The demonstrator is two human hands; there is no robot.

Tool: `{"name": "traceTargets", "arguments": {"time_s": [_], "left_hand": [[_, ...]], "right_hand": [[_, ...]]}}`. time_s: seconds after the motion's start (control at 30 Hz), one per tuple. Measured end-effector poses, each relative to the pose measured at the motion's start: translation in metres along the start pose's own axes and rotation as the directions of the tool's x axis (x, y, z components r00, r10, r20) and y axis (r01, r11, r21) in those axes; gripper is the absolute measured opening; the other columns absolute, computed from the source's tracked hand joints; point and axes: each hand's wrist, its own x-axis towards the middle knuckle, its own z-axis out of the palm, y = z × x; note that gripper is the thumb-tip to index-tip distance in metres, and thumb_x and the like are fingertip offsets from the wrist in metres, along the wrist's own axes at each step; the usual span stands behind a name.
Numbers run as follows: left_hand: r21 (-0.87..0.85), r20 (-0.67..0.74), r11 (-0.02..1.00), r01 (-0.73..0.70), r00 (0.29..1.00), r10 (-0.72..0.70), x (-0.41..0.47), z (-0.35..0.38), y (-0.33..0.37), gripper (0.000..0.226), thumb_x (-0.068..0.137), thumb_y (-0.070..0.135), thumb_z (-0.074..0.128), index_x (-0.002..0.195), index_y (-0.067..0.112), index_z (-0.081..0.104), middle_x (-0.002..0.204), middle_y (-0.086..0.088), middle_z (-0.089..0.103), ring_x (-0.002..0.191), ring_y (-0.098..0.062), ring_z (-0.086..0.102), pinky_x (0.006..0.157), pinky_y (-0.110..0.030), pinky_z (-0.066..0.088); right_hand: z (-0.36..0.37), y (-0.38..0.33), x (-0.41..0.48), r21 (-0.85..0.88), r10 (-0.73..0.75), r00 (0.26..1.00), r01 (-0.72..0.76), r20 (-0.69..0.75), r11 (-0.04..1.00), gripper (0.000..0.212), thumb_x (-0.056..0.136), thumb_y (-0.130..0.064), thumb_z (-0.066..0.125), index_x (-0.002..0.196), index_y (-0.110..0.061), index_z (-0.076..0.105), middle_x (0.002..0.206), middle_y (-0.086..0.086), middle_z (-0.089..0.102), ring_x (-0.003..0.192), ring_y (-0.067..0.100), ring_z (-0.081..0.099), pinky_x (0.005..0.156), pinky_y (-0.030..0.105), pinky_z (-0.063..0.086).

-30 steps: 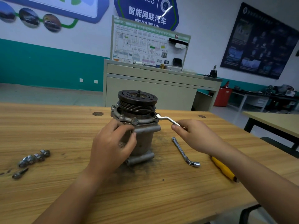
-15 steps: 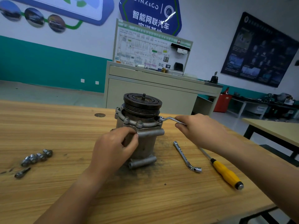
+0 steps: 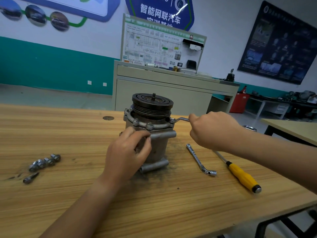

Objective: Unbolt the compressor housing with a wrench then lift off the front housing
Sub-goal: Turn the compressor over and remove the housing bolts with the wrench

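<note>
Two hands on the job. The compressor (image 3: 154, 148) stands on end near the middle of the table (image 3: 154, 212), pulley (image 3: 152, 102) uppermost. Judged reason: this puts the flange bolt heads facing up, where a wrench can reach them from the side.

Left hand (image 3: 127, 152): fingers curled round the compressor body just below the flange, gripping it. Judgement: it braces the body against wrench torque, since nothing else clamps the unit.

Right hand (image 3: 211, 129): closed round the handle of the wrench (image 3: 182, 119). The bent end sits on the bolt (image 3: 172, 119) at the flange's right side, and the handle runs out roughly level to the right. That gives a flat swing clear of the pulley.

Front housing (image 3: 149, 124): seated on the body, not lifted. At least three more bolt heads show in the flange, two at the front and one at the left. Step judged: unbolting under way, lift-off not yet due.

Loose bolts (image 3: 44, 161) lie bunched at the table's left, well apart from the compressor, with one more near them. Probably parked out of the swing. I cannot tell where they came from.

A spare wrench (image 3: 200, 159) lies just right of the compressor. The screwdriver (image 3: 241, 176) lies beside it, its shaft partly under the right forearm. Both are on the working hand's side.
</note>
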Motion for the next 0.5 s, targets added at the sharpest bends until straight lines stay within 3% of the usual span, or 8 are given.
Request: {"name": "traceTargets", "arguments": {"time_s": [0.17, 0.2, 0.27, 0.33, 0.4, 0.5], "left_hand": [[-0.016, 0.001, 1.0, 0.004, 1.0, -0.004, 0.0, 0.002, -0.003, 0.029, 0.084, 0.025, 0.05, 0.086, 0.006, 0.071, 0.068, -0.003, 0.057, 0.053, -0.013, 0.049, 0.042, -0.031, 0.045], [-0.022, -0.001, 1.0, 0.006, 1.0, -0.006, 0.0, 0.002, -0.003, 0.029, 0.084, 0.025, 0.05, 0.086, 0.006, 0.071, 0.068, -0.003, 0.058, 0.053, -0.014, 0.05, 0.042, -0.031, 0.045], [-0.034, -0.003, 0.999, 0.015, 1.0, -0.015, 0.001, 0.003, -0.002, 0.029, 0.084, 0.025, 0.049, 0.084, 0.006, 0.071, 0.07, -0.003, 0.06, 0.055, -0.014, 0.053, 0.044, -0.031, 0.046], [-0.048, 0.0, 0.999, 0.023, 1.0, -0.023, 0.002, 0.002, -0.003, 0.029, 0.084, 0.025, 0.048, 0.084, 0.006, 0.071, 0.071, -0.003, 0.06, 0.056, -0.015, 0.054, 0.044, -0.032, 0.046], [-0.057, 0.012, 0.998, 0.021, 1.0, -0.021, 0.002, 0.002, -0.003, 0.03, 0.085, 0.024, 0.048, 0.085, 0.006, 0.071, 0.071, -0.003, 0.06, 0.056, -0.015, 0.054, 0.044, -0.032, 0.045], [-0.064, 0.031, 0.998, 0.022, 0.999, -0.02, 0.001, 0.001, -0.004, 0.03, 0.085, 0.025, 0.047, 0.087, 0.006, 0.071, 0.073, -0.003, 0.062, 0.058, -0.015, 0.055, 0.045, -0.034, 0.047]], "right_hand": [[0.013, 0.019, 0.014, -0.067, -0.066, 0.997, 0.064, -0.031, 0.996, 0.029, 0.095, -0.014, 0.038, 0.123, -0.012, 0.036, 0.054, -0.005, 0.04, 0.043, 0.01, 0.036, 0.042, 0.022, 0.029], [0.015, 0.02, 0.022, -0.071, -0.061, 0.998, 0.058, -0.035, 0.996, 0.028, 0.094, -0.011, 0.039, 0.122, -0.012, 0.038, 0.056, -0.005, 0.04, 0.046, 0.012, 0.037, 0.05, 0.024, 0.037], [0.022, 0.017, 0.04, -0.061, -0.044, 0.998, 0.042, -0.038, 0.997, 0.027, 0.092, -0.007, 0.043, 0.119, -0.012, 0.043, 0.068, -0.002, 0.052, 0.061, 0.019, 0.05, 0.083, 0.037, 0.042], [0.031, 0.009, 0.058, -0.004, -0.02, 0.997, 0.02, -0.074, 1.0, 0.031, 0.092, -0.003, 0.043, 0.121, -0.011, 0.046, 0.093, 0.005, 0.064, 0.088, 0.025, 0.06, 0.104, 0.044, 0.028], [0.041, 0.0, 0.074, 0.054, -0.017, 0.987, 0.026, -0.162, 0.998, 0.035, 0.093, -0.002, 0.042, 0.126, -0.012, 0.046, 0.113, 0.007, 0.063, 0.106, 0.025, 0.056, 0.11, 0.042, 0.018], [0.047, -0.006, 0.084, 0.119, -0.045, 0.966, 0.077, -0.256, 0.99, 0.041, 0.095, -0.004, 0.041, 0.134, -0.015, 0.042, 0.125, 0.008, 0.058, 0.117, 0.022, 0.052, 0.113, 0.039, 0.009]]}}
